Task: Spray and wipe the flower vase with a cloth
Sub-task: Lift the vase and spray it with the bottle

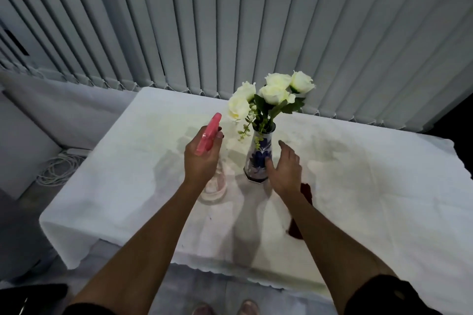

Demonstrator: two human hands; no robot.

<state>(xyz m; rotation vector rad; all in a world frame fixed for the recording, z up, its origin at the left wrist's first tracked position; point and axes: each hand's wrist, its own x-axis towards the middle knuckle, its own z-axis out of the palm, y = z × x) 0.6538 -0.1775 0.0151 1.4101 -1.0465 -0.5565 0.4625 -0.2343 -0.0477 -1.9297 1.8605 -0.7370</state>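
Observation:
A white vase with blue flower patterns (pixel 259 155) stands upright on the table, holding white roses (pixel 271 92) with green leaves. My left hand (pixel 202 158) grips a spray bottle by its pink trigger head (pixel 208 135); the clear bottle body (pixel 213 186) hangs below the hand, just left of the vase. My right hand (pixel 285 169) is spread open beside the vase's right side, thumb close to or touching its lower body. A dark red cloth (pixel 303 202) lies on the table, mostly hidden under my right forearm.
A white tablecloth (pixel 122 186) covers the table, with faint stains. Grey vertical blinds (pixel 230 20) hang just behind the vase. White cables (pixel 61 166) lie coiled on the floor at the left. My feet (pixel 225 309) show below the table's front edge.

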